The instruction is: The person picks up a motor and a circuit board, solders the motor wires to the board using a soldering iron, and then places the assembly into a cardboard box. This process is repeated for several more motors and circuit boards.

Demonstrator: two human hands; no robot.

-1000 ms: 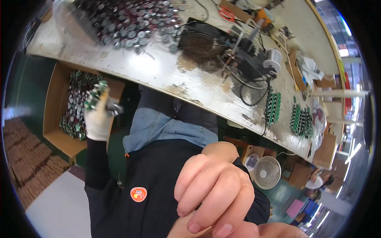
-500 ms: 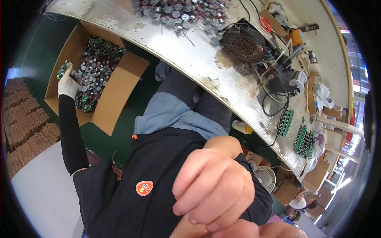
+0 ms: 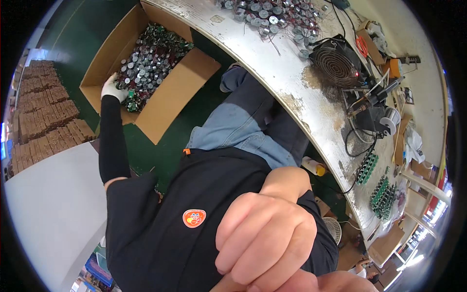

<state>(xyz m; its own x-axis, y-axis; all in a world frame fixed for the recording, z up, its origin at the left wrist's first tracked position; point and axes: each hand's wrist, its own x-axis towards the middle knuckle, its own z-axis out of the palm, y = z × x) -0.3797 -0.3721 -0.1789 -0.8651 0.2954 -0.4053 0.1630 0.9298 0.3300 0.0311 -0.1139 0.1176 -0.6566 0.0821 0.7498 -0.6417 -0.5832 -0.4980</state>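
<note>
- Small round metal parts (image 3: 146,68) and green boards (image 3: 132,103) are heaped together inside the open carton (image 3: 175,102), beside the workbench (image 3: 233,39).
- The left hand (image 3: 113,90), gloved in white, is placed inside the carton's near-left wall, beside the boards; whether anything is gripped cannot be told.
- The right hand (image 3: 267,238) is bare and curled into a fist close to the camera; whether anything is enclosed cannot be told.
- Each metal part is judged light but dense, hard and rather slippery on its smooth face; it is best taken by the round rim.
- The boards are judged thin, stiff and easily damaged; they are best held by their edges, and tangled pieces should not be tugged.
- Counted: one carton, one black fan (image 3: 335,65), one wire spool (image 3: 390,120) and one loose pile of metal parts (image 3: 265,12) are seen.
- Two groups of green boards are laid on the bench, a nearer one (image 3: 367,169) and a larger one (image 3: 383,197); single pieces are too crowded to be counted.
</note>
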